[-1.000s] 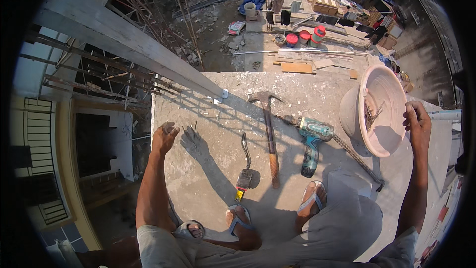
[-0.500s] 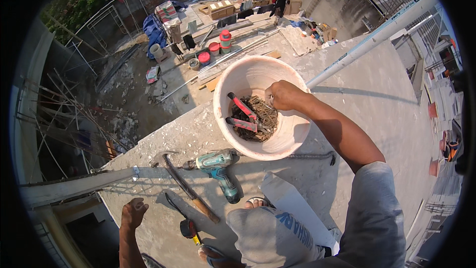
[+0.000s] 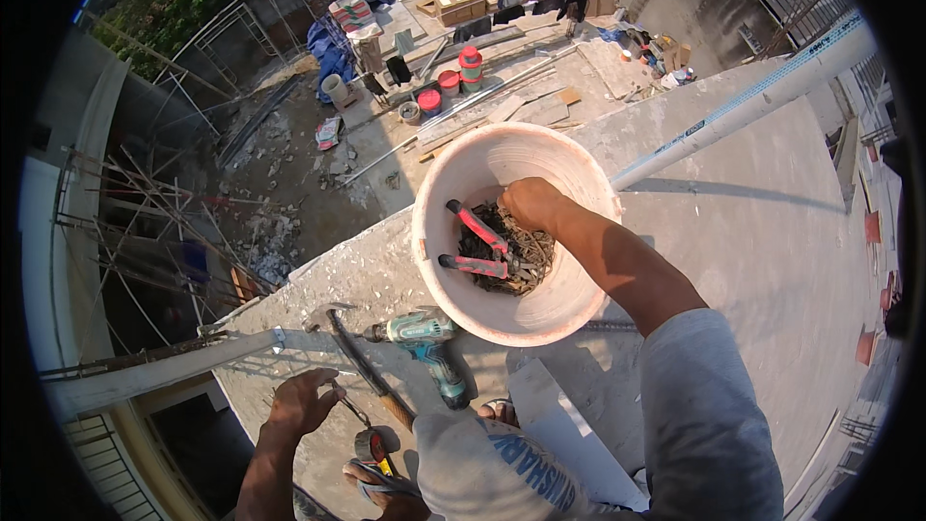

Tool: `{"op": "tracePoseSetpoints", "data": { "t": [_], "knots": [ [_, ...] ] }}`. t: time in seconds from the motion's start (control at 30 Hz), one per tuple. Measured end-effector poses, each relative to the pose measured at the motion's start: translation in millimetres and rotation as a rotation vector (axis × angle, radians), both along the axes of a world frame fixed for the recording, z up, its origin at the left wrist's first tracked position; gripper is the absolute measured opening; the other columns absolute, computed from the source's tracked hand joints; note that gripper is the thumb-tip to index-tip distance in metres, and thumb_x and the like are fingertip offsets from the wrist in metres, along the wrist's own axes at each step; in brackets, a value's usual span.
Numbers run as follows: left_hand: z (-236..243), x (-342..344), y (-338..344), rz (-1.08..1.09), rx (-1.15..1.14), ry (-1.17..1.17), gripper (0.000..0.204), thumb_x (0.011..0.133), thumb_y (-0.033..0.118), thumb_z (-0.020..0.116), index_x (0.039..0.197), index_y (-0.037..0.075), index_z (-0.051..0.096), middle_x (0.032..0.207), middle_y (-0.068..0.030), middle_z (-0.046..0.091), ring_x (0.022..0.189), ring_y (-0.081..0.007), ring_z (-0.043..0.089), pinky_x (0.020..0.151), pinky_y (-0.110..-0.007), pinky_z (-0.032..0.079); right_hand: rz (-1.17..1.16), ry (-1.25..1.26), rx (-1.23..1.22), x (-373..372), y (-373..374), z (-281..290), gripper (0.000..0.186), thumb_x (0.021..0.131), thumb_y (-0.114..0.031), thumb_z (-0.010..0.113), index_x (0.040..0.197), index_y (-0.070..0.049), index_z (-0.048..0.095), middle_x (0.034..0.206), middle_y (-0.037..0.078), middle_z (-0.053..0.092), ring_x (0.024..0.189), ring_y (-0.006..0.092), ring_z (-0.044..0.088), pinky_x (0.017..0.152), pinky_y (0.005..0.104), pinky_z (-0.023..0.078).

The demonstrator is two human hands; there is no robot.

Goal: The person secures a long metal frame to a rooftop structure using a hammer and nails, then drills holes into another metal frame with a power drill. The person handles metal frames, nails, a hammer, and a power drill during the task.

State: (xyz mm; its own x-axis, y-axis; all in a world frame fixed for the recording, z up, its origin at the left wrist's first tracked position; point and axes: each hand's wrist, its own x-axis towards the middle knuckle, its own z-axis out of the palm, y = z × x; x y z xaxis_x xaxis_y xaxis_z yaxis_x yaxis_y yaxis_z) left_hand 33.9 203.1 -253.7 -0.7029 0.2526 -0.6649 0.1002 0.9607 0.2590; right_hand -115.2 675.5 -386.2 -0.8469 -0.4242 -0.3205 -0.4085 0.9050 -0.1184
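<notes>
Slab [image 3: 733, 260] edge left, room right of bucket [image 3: 582, 280]; right hand [image 3: 530, 204] inside, left hand [image 3: 303, 401] half-curled; grips unclear.

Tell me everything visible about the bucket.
The bucket is round, wide-mouthed, pale pinkish and plastic-looking, with a smudged inner wall. It stands upright on the concrete slab. Inside lie a heap of small brownish pieces and a tool with red-and-black handles. The right hand is inside, its grip hidden.

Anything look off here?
Small whitish chips litter the grey concrete slab near its edge, looking untidy. In the round, pale pink plastic bucket, a red-handled, pliers-like tool lies, handles splayed, on thin brown debris: seemingly an odd spot. Nothing else stands out.
</notes>
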Motion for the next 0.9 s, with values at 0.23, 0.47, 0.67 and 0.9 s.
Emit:
{"op": "tracePoseSetpoints", "data": {
  "t": [0.23,0.47,0.67,0.9],
  "knots": [
    [-11,-4,-6,-0.040,-0.005,0.023,0.043,0.090,0.039,0.069,0.121,0.008,0.066,0.121,-0.0155,0.067,0.116,-0.0327,0.062,0.101,-0.040,0.048,-0.013,0.005,0.139,2,-3,-4,0.017,0.080,-0.009,0.062,0.088,-0.008,0.077,0.096,0.014,0.074,0.091,0.0302,0.072,0.080,0.0405,0.057],
    [15,13,-43,-0.006,-0.026,0.092,0.043,0.089,0.039,0.070,0.119,0.008,0.067,0.120,-0.0173,0.068,0.114,-0.0337,0.063,0.099,-0.041,0.049,-0.102,-0.008,0.137,11,-17,24,0.017,0.079,-0.013,0.064,0.089,-0.006,0.075,0.091,0.016,0.074,0.088,0.0314,0.072,0.079,0.0413,0.057],
    [36,29,-76,0.091,0.012,0.224,0.036,0.085,0.027,0.076,0.111,0.004,0.068,0.109,-0.0159,0.071,0.105,-0.0318,0.067,0.092,-0.040,0.053,-0.200,0.119,-0.113,45,-5,73,0.020,0.077,-0.018,0.067,0.090,-0.004,0.071,0.082,0.021,0.070,0.083,0.0378,0.069,0.075,0.0461,0.054],
    [66,18,-66,0.116,0.253,0.364,0.031,0.087,0.027,0.074,0.110,0.006,0.069,0.104,-0.0147,0.071,0.098,-0.0307,0.068,0.087,-0.039,0.053,-0.343,0.155,-0.673,101,-53,176,0.010,0.081,-0.010,0.064,0.083,-0.001,0.067,0.074,0.013,0.065,0.067,0.0243,0.064,0.063,0.0366,0.049]
  ]
}}
